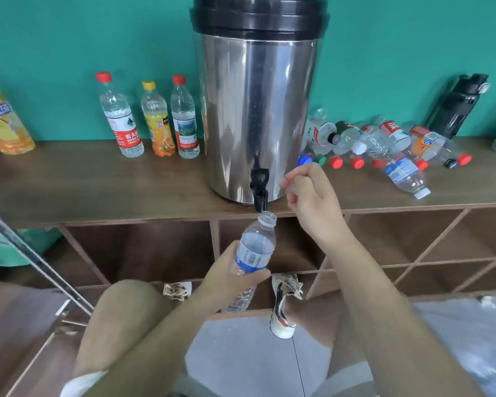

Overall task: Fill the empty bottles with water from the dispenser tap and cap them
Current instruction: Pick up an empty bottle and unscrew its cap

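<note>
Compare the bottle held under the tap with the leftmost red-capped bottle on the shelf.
The held bottle has no cap; the red-capped bottle is closed. The held bottle leans in the left hand, mouth just under the tap; the red-capped bottle stands upright on the shelf. The held bottle's label is blue, the other's red and white. Both are clear plastic.

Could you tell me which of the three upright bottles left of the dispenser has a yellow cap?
The middle bottle, with the orange label; the left bottle and right bottle have red caps.
</note>
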The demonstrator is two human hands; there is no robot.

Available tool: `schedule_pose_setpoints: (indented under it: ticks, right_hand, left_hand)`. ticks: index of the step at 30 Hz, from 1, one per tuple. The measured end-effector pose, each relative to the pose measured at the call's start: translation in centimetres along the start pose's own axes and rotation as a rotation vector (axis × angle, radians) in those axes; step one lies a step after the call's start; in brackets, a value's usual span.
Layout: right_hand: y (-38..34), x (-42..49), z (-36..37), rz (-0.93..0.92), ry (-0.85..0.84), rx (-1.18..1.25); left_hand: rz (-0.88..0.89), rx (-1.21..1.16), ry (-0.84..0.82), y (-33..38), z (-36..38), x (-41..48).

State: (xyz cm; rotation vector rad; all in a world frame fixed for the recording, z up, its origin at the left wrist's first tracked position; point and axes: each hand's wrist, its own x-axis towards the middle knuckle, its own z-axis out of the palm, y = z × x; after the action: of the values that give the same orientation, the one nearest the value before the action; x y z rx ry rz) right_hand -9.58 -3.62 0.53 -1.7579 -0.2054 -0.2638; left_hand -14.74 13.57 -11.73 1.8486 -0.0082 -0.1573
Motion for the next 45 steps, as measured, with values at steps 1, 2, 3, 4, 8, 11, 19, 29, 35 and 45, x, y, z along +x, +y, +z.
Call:
schedule_pose_setpoints:
  ticks: [1,2,3,4,8,11,19,29,35,45]
  right_hand:
    - [0.4,0.2,0.6,-0.001,0.029,-0.002]
    - [0.5,0.4,1.1,-0.017,0.052,-0.012]
    - [0.6,0.6,1.5,-0.047,0.068,-0.028]
    - [0.7,0.9,1.8,-0.097,0.076,-0.064]
    - [1.4,1.8,2.4,-0.363,0.027,-0.313]
    - [2.0,3.0,2.1,-0.474,-0.023,-0.463]
    - [2.3,3.9,2.0,-0.640,-0.076,-0.624]
    - [2.4,4.4,2.2,-0.671,-0.080,-0.652]
    - [2.8,4.8,3.1,-0.731,-0.037,-0.584]
    - [4.0,4.1,3.6,-0.921,0.112,-0.574]
  left_hand:
    - [-0.020,0.035,-0.003,-0.6,0.2,0.5]
    - [-0.033,0.074,-0.012,-1.2,0.4,1.0]
    - [-0.038,0.112,-0.027,-1.7,0.5,1.5]
    - [-0.039,0.146,-0.041,-2.2,0.6,2.1]
    - [-0.043,0.153,-0.021,-3.4,0.9,4.8]
    - [-0.024,0.085,-0.005,-3.6,1.3,6.6]
    - [0.009,-0.115,0.011,-4.1,2.8,7.8]
    - [-0.015,-0.137,0.023,-4.0,2.3,7.6]
    - [-0.016,-0.123,0.030,-4.4,2.5,7.4]
    - [0.001,-0.103,0.047,-4.3,2.4,7.7]
